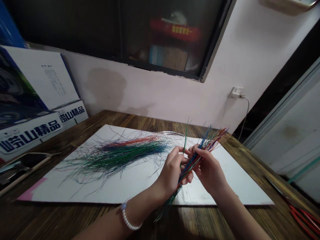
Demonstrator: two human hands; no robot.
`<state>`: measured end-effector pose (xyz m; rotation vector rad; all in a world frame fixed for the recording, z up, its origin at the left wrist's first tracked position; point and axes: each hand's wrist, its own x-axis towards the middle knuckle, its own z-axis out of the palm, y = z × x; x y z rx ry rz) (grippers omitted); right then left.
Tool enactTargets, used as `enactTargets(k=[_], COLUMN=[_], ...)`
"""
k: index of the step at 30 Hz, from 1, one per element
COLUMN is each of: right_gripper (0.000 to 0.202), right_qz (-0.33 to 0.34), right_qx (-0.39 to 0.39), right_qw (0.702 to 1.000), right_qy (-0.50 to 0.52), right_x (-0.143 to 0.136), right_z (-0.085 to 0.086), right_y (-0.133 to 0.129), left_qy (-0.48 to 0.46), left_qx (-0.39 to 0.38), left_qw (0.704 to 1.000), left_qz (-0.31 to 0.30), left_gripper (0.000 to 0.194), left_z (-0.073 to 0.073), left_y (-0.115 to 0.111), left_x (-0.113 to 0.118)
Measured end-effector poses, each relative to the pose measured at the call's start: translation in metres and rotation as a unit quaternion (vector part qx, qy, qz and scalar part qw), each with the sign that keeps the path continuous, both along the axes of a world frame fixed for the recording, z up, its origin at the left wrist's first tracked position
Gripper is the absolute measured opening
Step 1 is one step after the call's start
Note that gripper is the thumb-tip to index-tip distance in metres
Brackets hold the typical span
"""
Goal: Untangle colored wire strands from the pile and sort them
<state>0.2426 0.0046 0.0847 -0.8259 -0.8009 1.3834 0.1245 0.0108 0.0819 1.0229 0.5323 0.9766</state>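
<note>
A bundle of thin coloured wires point(191, 166), blue, red, green, white and orange, runs slantwise through both hands above a white board. My right hand point(208, 166) is closed round its upper part, with the loose tips fanning out beyond the fingers. My left hand point(172, 168) has a few green wires point(185, 138) pinched upright at its fingertips, apart from the bundle. The lower part of the bundle passes against the left fingers, partly hidden by that hand. Left of the hands lies a loose pile of green, blue and orange wires point(125, 155) on the board.
The white board point(240, 180) lies on a dark wooden table point(95, 216). Red-handled scissors point(300, 213) lie at the right edge. White and blue boxes point(57, 80) stand at the left, near a metal tool point(17, 170). A plugged-in socket point(236, 93) is on the wall.
</note>
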Motion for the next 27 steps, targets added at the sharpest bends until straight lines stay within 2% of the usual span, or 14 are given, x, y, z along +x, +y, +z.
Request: enactTargets(k=[6,11,16,18,27], right_gripper=[0.018,0.021,0.019,0.026,0.029], right_qz=[0.046,0.055,0.013,-0.003,0.012], right_qx=[0.045,0.062,0.034,0.013,0.005], right_qw=[0.997,0.996,0.999,0.999,0.998], right_qy=[0.031,0.014,-0.026,-0.037,-0.067], right_x=[-0.0003,-0.0001,-0.0014,-0.0016,-0.0012], right_z=[0.001,-0.0032,-0.0057,-0.005,-0.0021], right_y=[-0.0002,0.0009,0.0014,0.0018,0.0032], left_qy=[-0.009,0.007,0.028,0.03,0.029], left_qx=[-0.004,0.0,0.026,0.032,0.016], left_qw=[1.0,1.0,0.999,0.999,0.999], left_qz=[0.005,-0.003,-0.018,-0.02,-0.018], left_gripper=[0.005,0.013,0.023,0.024,0.025], left_z=[0.0022,-0.0002,-0.0045,-0.0056,-0.005], left_y=[-0.0019,-0.0029,-0.0053,-0.0055,-0.0017], left_x=[-0.0001,0.0024,0.0044,0.0047,0.0053])
